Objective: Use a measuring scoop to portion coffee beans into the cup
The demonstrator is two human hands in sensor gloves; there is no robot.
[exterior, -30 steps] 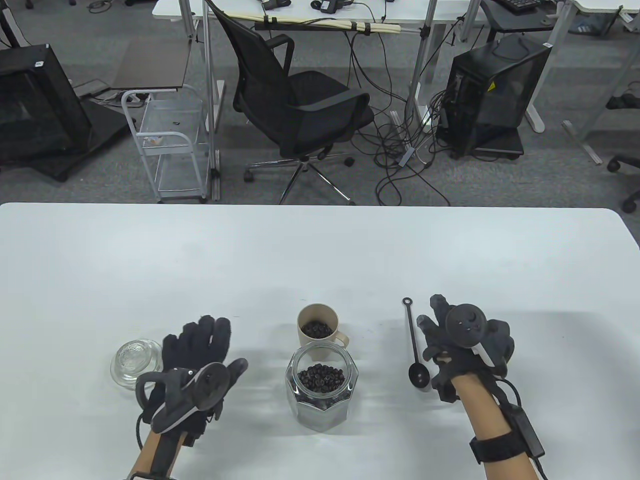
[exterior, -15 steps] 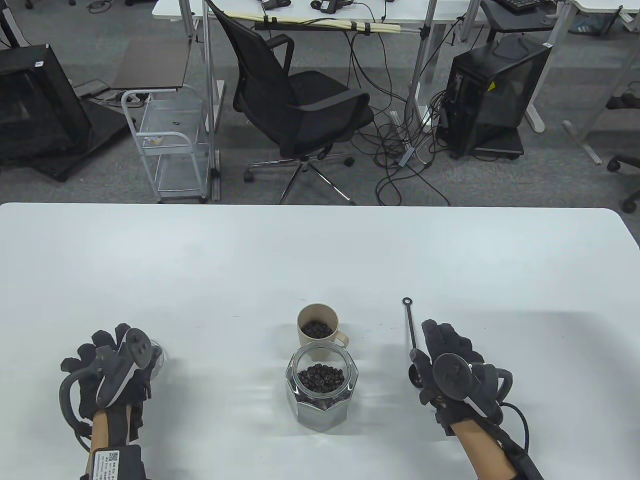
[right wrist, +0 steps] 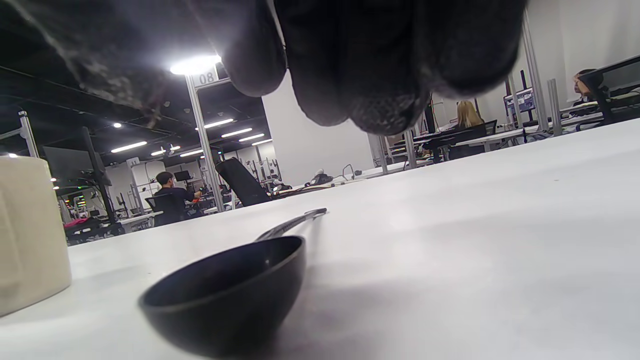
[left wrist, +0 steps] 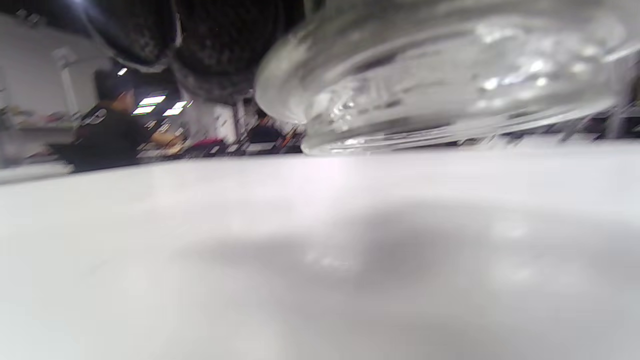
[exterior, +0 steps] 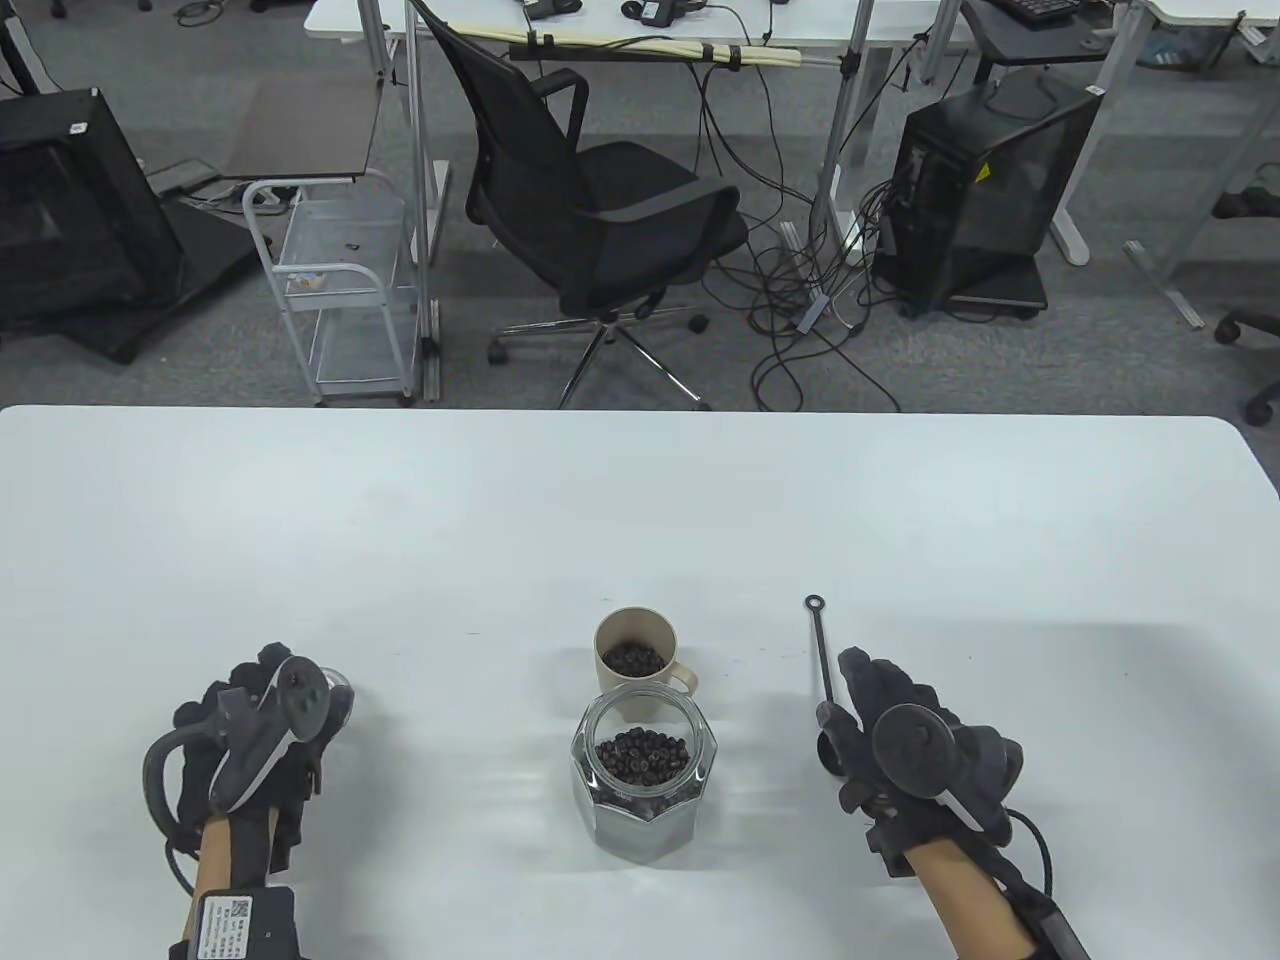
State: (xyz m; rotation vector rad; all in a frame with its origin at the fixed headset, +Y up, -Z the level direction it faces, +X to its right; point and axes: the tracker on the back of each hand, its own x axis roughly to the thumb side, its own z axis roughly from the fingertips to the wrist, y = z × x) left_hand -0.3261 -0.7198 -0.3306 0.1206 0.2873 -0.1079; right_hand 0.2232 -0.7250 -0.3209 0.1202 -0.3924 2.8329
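Note:
A beige cup (exterior: 636, 655) holding coffee beans stands at the table's middle. Just in front of it is an open glass jar (exterior: 645, 790) of beans. My left hand (exterior: 250, 700) at the front left grips the jar's glass lid (exterior: 341, 692). In the left wrist view the lid (left wrist: 440, 75) hangs tilted just above the table under my fingers (left wrist: 220, 45). The black measuring scoop (exterior: 820, 640) lies flat to the right of the jar. My right hand (exterior: 865, 695) hovers over its bowl (right wrist: 225, 295) with loose fingers (right wrist: 370, 75), holding nothing. The cup (right wrist: 30, 235) shows at that view's left.
The white table (exterior: 640, 500) stretches wide behind the cup. Beyond its far edge are an office chair (exterior: 600, 200), a wire cart (exterior: 340, 290), a computer tower (exterior: 980, 190) and floor cables. People sit at distant desks in the wrist views.
My left hand swung left onto the glass lid, took hold of it and then shifted it slightly right. My right hand drew back toward the scoop's bowl. The scoop has not moved.

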